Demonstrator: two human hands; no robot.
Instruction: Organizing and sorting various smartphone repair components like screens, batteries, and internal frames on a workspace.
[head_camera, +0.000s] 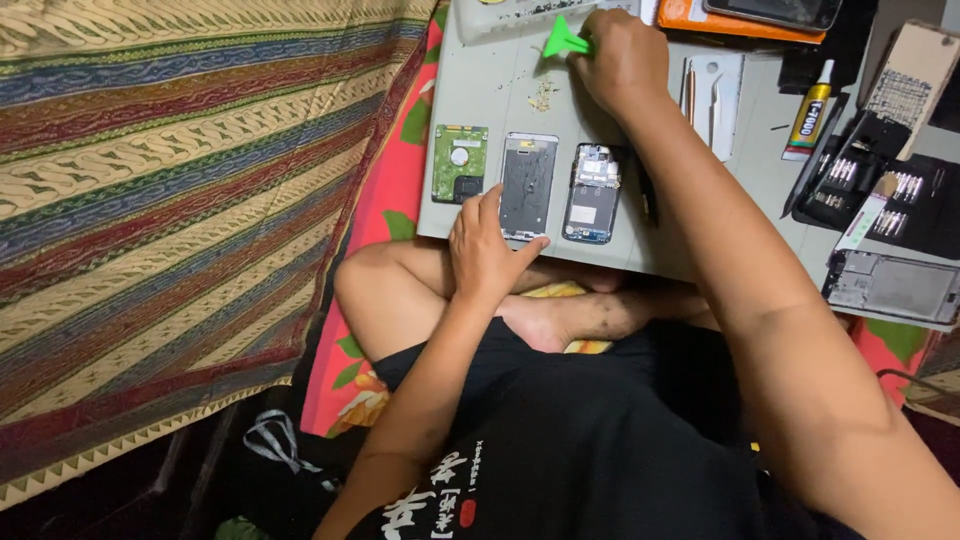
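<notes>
I sit cross-legged with a grey work board (480, 90) across my knees. My left hand (485, 250) rests at the board's near edge, its fingers touching the lower end of a silver phone frame (528, 185). Beside the frame lies an opened phone body (592, 193) with its insides showing. A green circuit board (459, 163) lies left of the frame. My right hand (622, 58) reaches to the far end of the board and grips a green plastic pry tool (564, 40). A small heap of screws (542, 95) lies just below that tool.
Tweezers on a white tray (712, 92) lie right of my forearm. A tube of glue (808, 115), a black case of screwdriver bits (880, 190), a cardboard piece (910, 80) and another phone frame (893, 288) sit at the right. A striped woven cloth (170, 200) covers the left.
</notes>
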